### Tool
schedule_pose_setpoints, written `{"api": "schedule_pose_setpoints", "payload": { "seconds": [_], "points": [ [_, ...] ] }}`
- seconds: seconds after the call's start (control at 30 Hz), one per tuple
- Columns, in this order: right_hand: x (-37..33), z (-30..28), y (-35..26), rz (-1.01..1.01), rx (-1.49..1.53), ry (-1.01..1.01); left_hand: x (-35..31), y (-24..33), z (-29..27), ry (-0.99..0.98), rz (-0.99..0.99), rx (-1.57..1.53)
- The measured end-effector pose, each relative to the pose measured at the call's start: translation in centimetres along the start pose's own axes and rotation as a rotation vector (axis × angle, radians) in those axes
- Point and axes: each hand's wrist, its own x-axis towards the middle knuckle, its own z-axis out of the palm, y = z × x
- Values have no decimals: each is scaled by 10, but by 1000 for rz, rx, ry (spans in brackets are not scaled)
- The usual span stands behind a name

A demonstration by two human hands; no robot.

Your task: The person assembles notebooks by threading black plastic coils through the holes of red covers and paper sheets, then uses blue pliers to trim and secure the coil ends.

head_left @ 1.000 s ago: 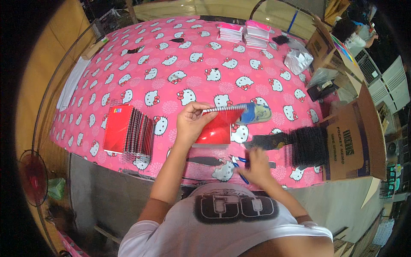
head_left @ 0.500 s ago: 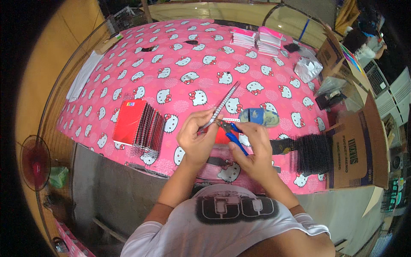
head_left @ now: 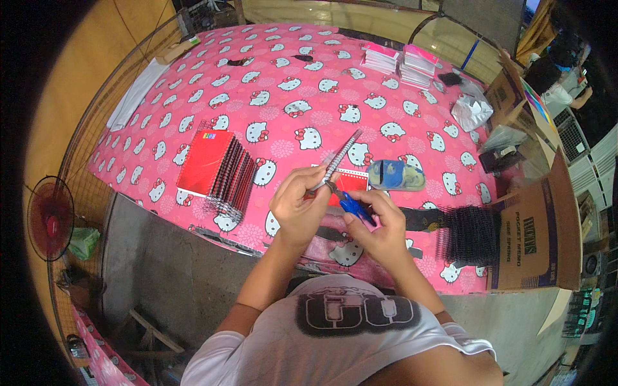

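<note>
My left hand [head_left: 297, 202] is closed on a spiral notebook [head_left: 342, 153], held edge-on with its coil facing up and its far end tilted away. In my right hand [head_left: 381, 222] are blue-handled cutting pliers [head_left: 353, 204], their jaws at the near end of the coil. The handles are squeezed close together; whether the jaws grip wire is too small to tell. Beneath the hands lies a red cover with a punched white edge [head_left: 354, 179], partly hidden. A blue and yellow rounded pad [head_left: 398, 175] sits just beyond my right hand.
Red spiral notebooks [head_left: 207, 164] are stacked at the left. Black wire coils [head_left: 473, 235] lie at the right by an open cardboard box [head_left: 537, 235]. Far back stand pink-and-white stacks [head_left: 417, 67] and a crumpled silvery bag [head_left: 472, 113]. A pink patterned cloth [head_left: 270, 219] covers the table.
The pliers' handles have come closer together at the coil's near end. The whole view has shifted slightly; both hands keep nearly the same place.
</note>
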Motion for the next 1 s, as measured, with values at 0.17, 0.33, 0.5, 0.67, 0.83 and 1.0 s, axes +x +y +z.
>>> {"api": "schedule_pose_setpoints", "payload": {
  "seconds": [0.17,0.33,0.5,0.67,0.83,1.0],
  "points": [
    [4,-7,10,775,1283,-398,2,2,-21,-131,167,13],
    [-25,11,31,372,494,-188,26,-11,-57,327,26,-8],
    [-101,-7,112,214,-384,-224,57,-68,-182,617,-308,-35],
    [-60,3,71,-79,-386,-180,33,-111,-204,641,-500,-45],
    [93,100,35,-312,152,8,38,-119,-178,573,-371,-3],
    [189,232,13,-26,736,81,47,-109,-167,623,-378,181]
  ]
}}
